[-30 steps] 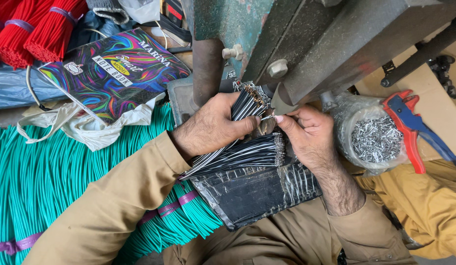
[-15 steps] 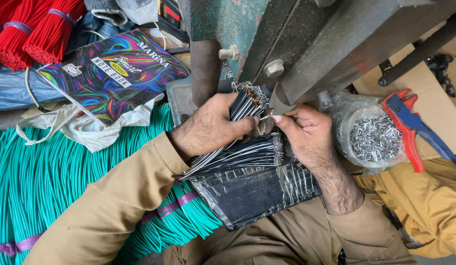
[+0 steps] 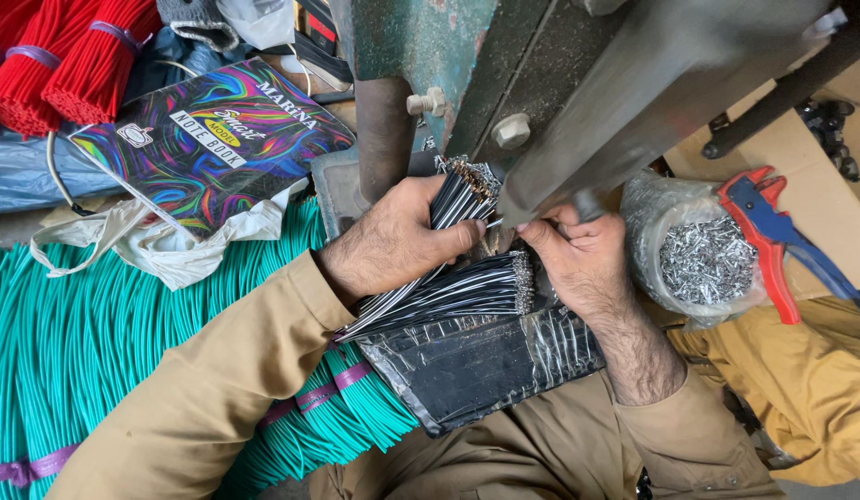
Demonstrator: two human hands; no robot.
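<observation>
1. Head view, nearest you: black plastic sheet [image 3: 476,370] lies across your lap, w/ a loose batch of black wires [image 3: 448,296] resting on its upper edge, cut ends pointing right.
2. Lower left: big bundle of green wires [image 3: 96,343], banded w/ purple tape.
3. Your left hand [image 3: 393,243] has its fingers wrapped tight round a bunch of black wires [image 3: 458,194], thumb across the front; bare copper tips point up at the machine.
4. Your right hand [image 3: 578,255] sits just beside it, fingertips pinched together right under the grey metal arm [image 3: 652,102]. Something thin seems held betw. thumb & forefinger, but can't tell what.
5. Right of that hand: clear bag of small metal terminals [image 3: 703,259], w/ a red-and-blue crimping tool [image 3: 772,231] lying against it.
6. Further back, left: colourful swirl-pattern notebook [image 3: 207,139] on a white bag [image 3: 161,245].
7. Far top left: red wire bundles [image 3: 64,60]. Green machine body [image 3: 420,42] at top centre.
</observation>
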